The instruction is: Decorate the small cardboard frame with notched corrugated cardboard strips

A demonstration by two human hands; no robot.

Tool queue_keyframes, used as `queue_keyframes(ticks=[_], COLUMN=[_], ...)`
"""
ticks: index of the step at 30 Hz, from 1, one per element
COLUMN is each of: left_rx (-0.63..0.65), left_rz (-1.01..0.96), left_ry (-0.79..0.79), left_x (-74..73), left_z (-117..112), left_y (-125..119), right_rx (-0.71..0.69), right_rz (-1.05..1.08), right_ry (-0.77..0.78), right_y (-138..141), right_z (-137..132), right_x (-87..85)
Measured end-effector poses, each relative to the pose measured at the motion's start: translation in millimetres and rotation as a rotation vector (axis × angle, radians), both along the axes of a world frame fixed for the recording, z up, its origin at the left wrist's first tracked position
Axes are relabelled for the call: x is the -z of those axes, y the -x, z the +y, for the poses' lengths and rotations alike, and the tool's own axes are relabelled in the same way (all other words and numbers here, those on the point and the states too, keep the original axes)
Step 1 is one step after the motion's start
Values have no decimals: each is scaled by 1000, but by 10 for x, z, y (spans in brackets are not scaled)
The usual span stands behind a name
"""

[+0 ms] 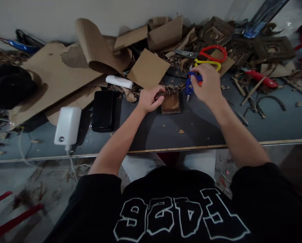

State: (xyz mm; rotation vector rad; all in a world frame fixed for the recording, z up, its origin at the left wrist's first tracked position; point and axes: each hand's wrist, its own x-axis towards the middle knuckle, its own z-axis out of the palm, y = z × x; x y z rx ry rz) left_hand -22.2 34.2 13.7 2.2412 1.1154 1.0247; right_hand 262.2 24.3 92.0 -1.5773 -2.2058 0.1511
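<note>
My left hand (151,98) is closed, with thumb and fingers pinching a dark corrugated cardboard strip (171,93) along the back edge of a small square cardboard tray (170,104). The tray lies flat on the table and has raised corrugated edges. To its right, my right hand (207,81) is wrapped around a small blue glue gun (189,86). The metal nozzle points down, just above the table and apart from the tray. A flat square of cardboard (148,68) rests behind my left hand. Scissors with red and yellow handles (213,55) lie behind my right hand.
Cardboard sheets (57,72) and scraps pile along the wall. A black case (104,110), a white power bank (68,125) with a cable, and a white object (119,81) are on the left. A red-handled tool (263,79) and cardboard strips lie on the right.
</note>
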Motion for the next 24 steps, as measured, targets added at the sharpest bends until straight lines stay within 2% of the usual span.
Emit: queue_keyframes(ticks=[2,5,7,13,20,24], left_rx=[16,6,-29,-16,-188,-250], left_rz=[-82,-115,-111,-105,-302,-391], left_ry=[-6,-69,-118,-186,-148,-117], left_x=[45,143,204,262,158,152], left_z=[1,60,102,105,124,203], left_y=[27,51,60,28,-50,-4], right_rx=[-103,-369,-415,-368,-221,-198], right_rz=[-42,-109,-113,-121,-79,64], right_ry=[-44,-63,-81,-48,-23,-151], right_y=[296,630,733,649,600,596], right_z=[-111,-149,-105,41,80,124], right_x=[-41,-29,29,228,263,417])
